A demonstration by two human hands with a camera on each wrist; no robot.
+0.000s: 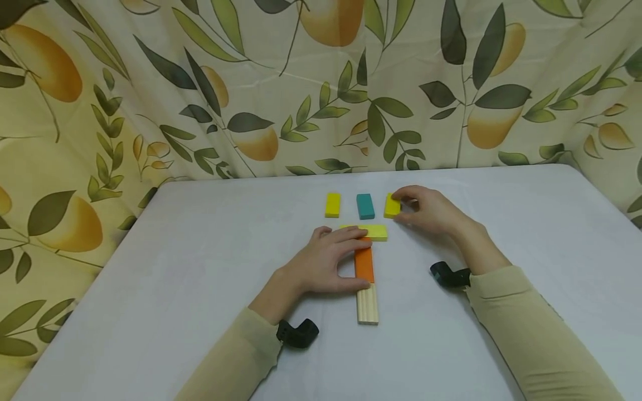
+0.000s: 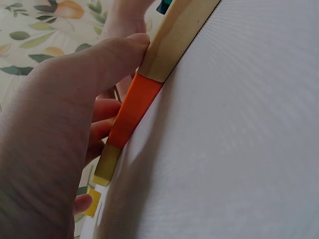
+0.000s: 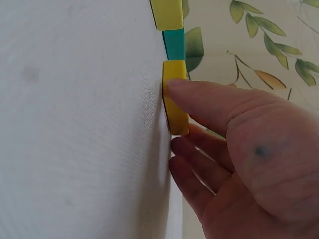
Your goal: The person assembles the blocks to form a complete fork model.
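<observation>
Surface: white-clothed table (image 1: 200, 267), fine weave showing in the wrist views, spread to both sides of the orange block (image 1: 364, 264). Room: cream fabric (image 1: 311, 78) printed with fruit and leaves hangs beyond the orange block and wraps round to its left and right. Wooden block (image 1: 368, 309) adjoins its near end; crosswise yellow block (image 1: 378, 233) lies at its far end. Left hand (image 1: 323, 264), fingers extended, rests on the orange block, ungrasping. Right hand (image 1: 431, 211) pinches the end yellow block (image 1: 390, 207), beyond and right of the orange block.
</observation>
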